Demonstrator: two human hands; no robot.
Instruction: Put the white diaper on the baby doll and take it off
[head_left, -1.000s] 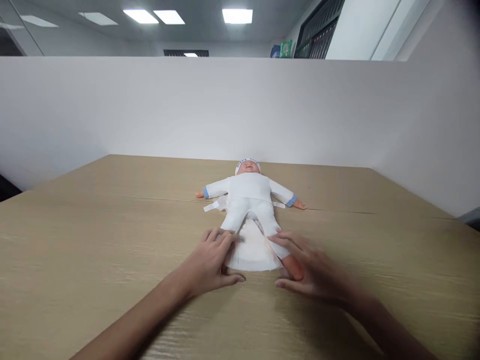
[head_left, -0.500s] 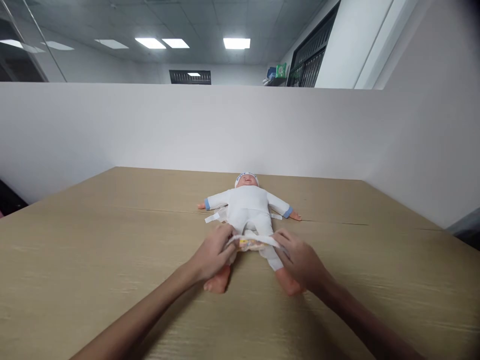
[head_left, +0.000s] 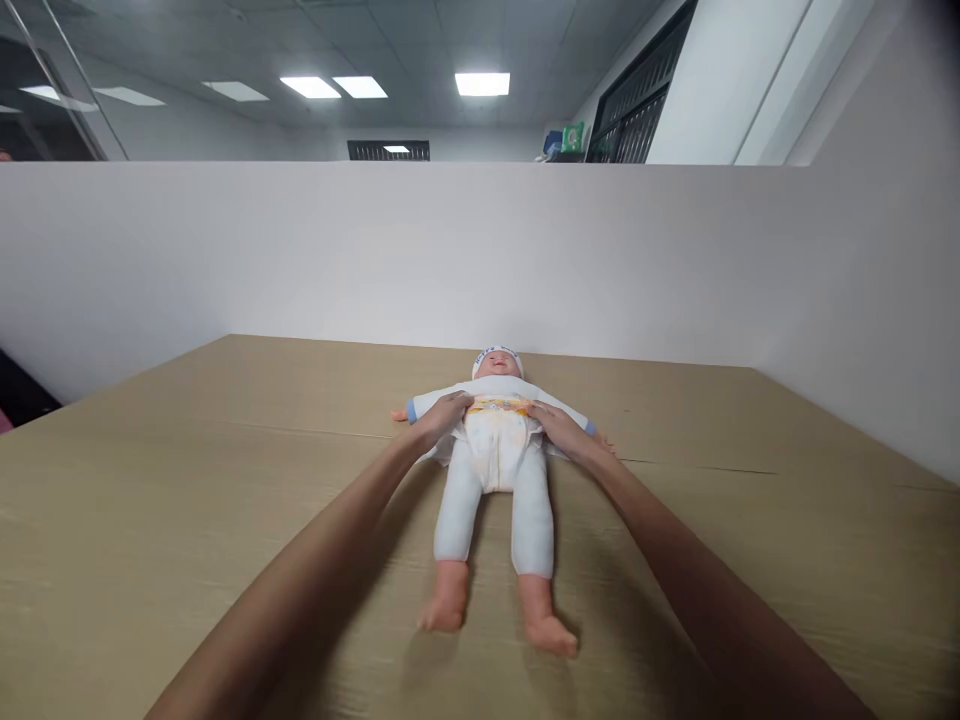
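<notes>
A baby doll (head_left: 460,512) in white clothes with blue cuffs and a printed headband lies on its back, feet toward me. The front of a white diaper (head_left: 495,445) with an orange-yellow waistband covers its belly and crotch. My left hand (head_left: 447,414) closes on the waistband's left corner, and my right hand (head_left: 553,422) on its right corner. Fingertips of both hands are partly hidden at the diaper's edge. Part of the diaper's white back panel spreads out under the left wrist.
The doll lies on a wide tan tabletop (head_left: 225,520) with a seam across it. Behind stands a low white partition wall (head_left: 375,260), with another white wall (head_left: 870,300) to the right. A green package (head_left: 572,137) sits far off beyond the partition.
Both hands have moved away from me, bringing the diaper's front up from between the doll's legs onto its belly. The doll's legs now lie uncovered and straighter.
</notes>
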